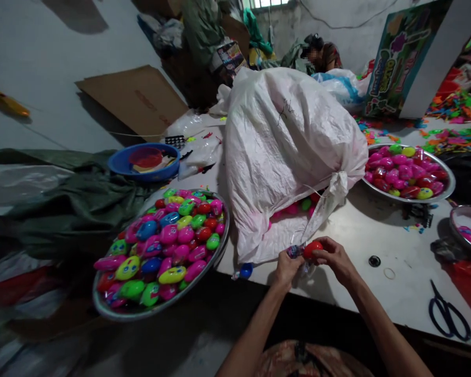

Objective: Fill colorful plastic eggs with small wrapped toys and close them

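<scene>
My right hand [333, 259] pinches a red plastic egg [313, 250] just above the table's front edge. Close beside it, my left hand [288, 269] is closed on a small crinkled wrapper [295, 251], dark and shiny with printed colours; what is inside cannot be made out. Clear film hangs between the two hands. Behind them stands a big white woven sack [290, 141], its mouth partly open on pink, green and red eggs. A blue egg-like piece [246, 270] lies at the table edge, left of my left hand.
At left, a metal basin [157, 314] is heaped with colourful face-printed eggs; another basin [449, 195] stands at right. Scissors [449, 314], a black ring [374, 261] and a rubber band [389, 273] lie on the right. Behind are a blue tub [120, 167] and a person [329, 55].
</scene>
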`<control>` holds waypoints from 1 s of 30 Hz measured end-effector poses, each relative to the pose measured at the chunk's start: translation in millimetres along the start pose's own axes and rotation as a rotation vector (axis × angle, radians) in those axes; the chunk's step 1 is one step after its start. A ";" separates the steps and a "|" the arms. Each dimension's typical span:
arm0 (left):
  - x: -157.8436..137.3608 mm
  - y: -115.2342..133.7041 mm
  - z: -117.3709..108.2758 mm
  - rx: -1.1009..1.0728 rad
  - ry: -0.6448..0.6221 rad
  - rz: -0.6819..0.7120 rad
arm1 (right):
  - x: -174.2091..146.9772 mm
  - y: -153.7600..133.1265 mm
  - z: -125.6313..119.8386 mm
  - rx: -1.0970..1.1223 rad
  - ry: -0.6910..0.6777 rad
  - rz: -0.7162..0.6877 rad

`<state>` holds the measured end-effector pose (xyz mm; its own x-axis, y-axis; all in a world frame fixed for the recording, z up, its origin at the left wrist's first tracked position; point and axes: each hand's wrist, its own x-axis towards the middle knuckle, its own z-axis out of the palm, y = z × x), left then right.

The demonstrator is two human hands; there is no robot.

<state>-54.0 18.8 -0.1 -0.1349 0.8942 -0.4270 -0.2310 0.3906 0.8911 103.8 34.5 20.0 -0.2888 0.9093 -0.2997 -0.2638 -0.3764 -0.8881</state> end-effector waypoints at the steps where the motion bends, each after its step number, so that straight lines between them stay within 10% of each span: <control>1: -1.8 -0.3 1.6 0.012 -0.010 0.007 | -0.2 1.7 -0.6 0.030 0.041 0.000; 10: -6.5 -2.8 7.2 -0.043 0.026 0.009 | -11.6 0.9 -12.2 0.126 0.174 -0.080; 21: -10.2 -3.1 17.5 -0.010 0.105 0.021 | -38.5 14.4 6.5 -0.409 0.479 -0.292; 30: -20.5 -0.7 27.7 -0.220 -0.101 -0.021 | -46.4 29.3 8.6 -0.236 0.372 -0.216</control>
<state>-24.3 6.4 12.3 -0.0330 0.9079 -0.4180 -0.4389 0.3625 0.8222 101.6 -20.3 10.9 0.1090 0.9802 -0.1656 -0.0535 -0.1605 -0.9856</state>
